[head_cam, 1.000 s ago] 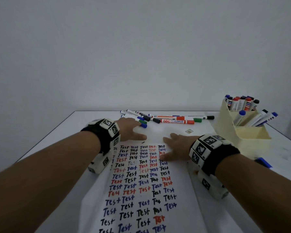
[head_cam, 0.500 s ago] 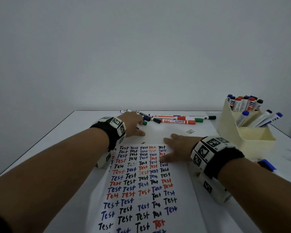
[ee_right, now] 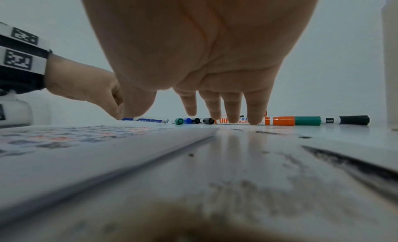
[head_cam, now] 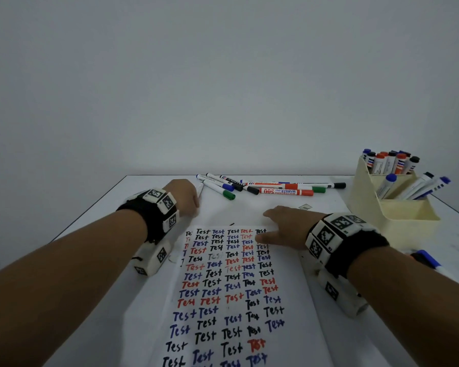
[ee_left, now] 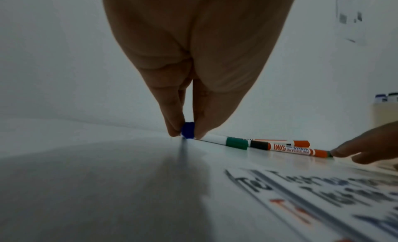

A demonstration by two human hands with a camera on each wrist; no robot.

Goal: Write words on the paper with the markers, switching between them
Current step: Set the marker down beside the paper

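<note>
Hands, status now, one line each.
Left hand: pinching the blue marker on the table.
Right hand: open, fingers flat, holding nothing.

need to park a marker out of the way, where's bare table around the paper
Bare table lies left of the left hand, out to the edge. A smaller patch sits between the paper and the marker pile, ahead of the right hand. Crowded: the pile at the back, and the holder on the right.

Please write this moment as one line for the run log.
left hand: pinches blue marker on table | right hand: flat, fingers on paper | writing: not started
</note>
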